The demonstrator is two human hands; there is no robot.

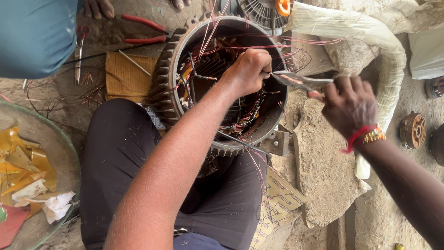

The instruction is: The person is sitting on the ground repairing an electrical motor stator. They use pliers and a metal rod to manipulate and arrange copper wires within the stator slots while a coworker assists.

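Head view: left hand (249, 69) pinches wires inside the motor housing (169, 69) (copper windings within), right hand (349, 104) grips pliers (298, 82).

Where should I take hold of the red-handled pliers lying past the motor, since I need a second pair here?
Take the red-handled pliers by the two red handles, coming from the upper left. The handles lie splayed and bare on the ground, pointing away from the motor stator, while the jaw end lies close against its finned housing, leaving little room there.
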